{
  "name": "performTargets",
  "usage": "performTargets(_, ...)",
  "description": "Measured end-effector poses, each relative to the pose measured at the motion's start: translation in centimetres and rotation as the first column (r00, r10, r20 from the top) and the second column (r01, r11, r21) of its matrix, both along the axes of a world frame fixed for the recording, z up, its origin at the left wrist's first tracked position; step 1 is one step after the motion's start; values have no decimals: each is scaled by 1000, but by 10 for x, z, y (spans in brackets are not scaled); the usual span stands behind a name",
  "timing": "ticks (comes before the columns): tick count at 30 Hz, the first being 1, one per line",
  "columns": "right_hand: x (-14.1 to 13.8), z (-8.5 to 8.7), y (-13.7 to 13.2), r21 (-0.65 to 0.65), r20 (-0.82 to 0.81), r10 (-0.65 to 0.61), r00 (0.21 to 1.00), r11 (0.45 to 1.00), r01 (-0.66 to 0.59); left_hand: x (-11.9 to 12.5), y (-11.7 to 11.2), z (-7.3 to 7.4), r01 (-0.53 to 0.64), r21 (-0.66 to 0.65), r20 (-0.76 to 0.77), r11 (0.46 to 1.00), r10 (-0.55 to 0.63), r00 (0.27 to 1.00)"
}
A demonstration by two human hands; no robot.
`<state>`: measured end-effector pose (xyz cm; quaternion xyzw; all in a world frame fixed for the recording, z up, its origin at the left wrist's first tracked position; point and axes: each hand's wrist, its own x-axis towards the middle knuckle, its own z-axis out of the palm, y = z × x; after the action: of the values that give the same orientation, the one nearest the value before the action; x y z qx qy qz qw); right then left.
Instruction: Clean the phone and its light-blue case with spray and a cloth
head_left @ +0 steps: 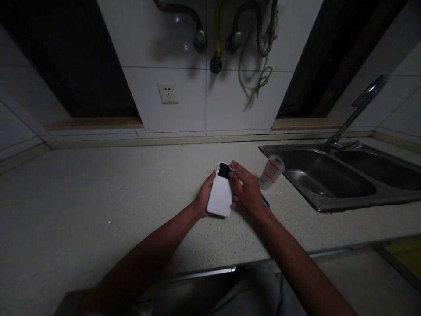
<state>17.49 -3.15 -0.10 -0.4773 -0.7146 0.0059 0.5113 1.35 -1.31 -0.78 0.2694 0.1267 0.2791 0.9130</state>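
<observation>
A white phone (219,196) is held back side up over the counter, its black camera block (224,170) at the far end. My left hand (204,195) wraps around it from the left and below, with fingertips showing at its right edge. Beside the camera block, my right hand (246,186) has its fingers closed on a small greyish-white crumpled wipe (233,170), which touches or nearly touches the phone's upper right corner. Part of this wipe is hidden by the fingers. A thin dark blue item (265,201) pokes out from behind my right wrist; its kind is unclear.
Right of my right hand, a clear plastic cup (272,172) with pink print stands by the double steel sink (309,202). A chrome faucet (357,109) rises behind it. The pale speckled counter (131,188) meets a tiled wall with a socket (168,94) and hoses (259,30).
</observation>
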Motion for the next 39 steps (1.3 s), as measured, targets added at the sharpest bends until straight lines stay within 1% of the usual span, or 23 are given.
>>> performTargets(8, 0, 0, -2, 39, 59, -27, 998, 999, 25, -4, 4, 2, 1, -70, -22, 998, -2, 1000)
performTargets(11, 1, -1, -1, 39, 97, -39, 994, 999, 36, -3, 3, 4, -28, -97, -67, 995, 22, 998)
performTargets(14, 1, -3, 1, 15, 192, -29, 981, 1000, 26, -1, 3, 3, -71, -96, -126, 993, 58, 990)
performTargets(17, -1, -4, 1, 10, 304, 14, 952, 1000, -18, 2, 3, 1, -128, -78, -173, 989, 113, 978)
performTargets(19, -5, -4, 0, 35, 373, 41, 927, 998, -58, 5, 2, 1, -180, -79, -204, 981, 161, 966)
performTargets(22, -12, -3, -2, 78, 475, 106, 873, 984, -162, 7, 1, 3, -234, -116, -197, 965, 209, 958)
performTargets(24, -17, -2, -4, 90, 522, 162, 838, 966, -243, 6, 1, 4, -245, -153, -165, 957, 220, 962)
performTargets(28, -23, 0, -10, 79, 531, 278, 801, 924, -373, 2, 5, 5, -259, -174, -81, 950, 249, 965)
performTargets(31, -25, 3, -15, 68, 505, 371, 780, 883, -464, 0, 8, 4, -297, -156, -28, 942, 296, 955)
performTargets(33, -25, 5, -18, 69, 495, 408, 767, 862, -502, -1, 9, 5, -326, -151, -22, 933, 326, 945)
performTargets(36, -25, 5, -19, 98, 514, 399, 760, 852, -514, -2, 10, 5, -346, -160, -15, 924, 348, 937)
performTargets(37, -25, 4, -18, 113, 524, 377, 764, 858, -501, -3, 11, 5, -336, -168, -9, 927, 340, 941)
performTargets(39, -23, 3, -15, 140, 533, 303, 790, 889, -435, -3, 11, 4, -291, -194, 8, 937, 299, 954)
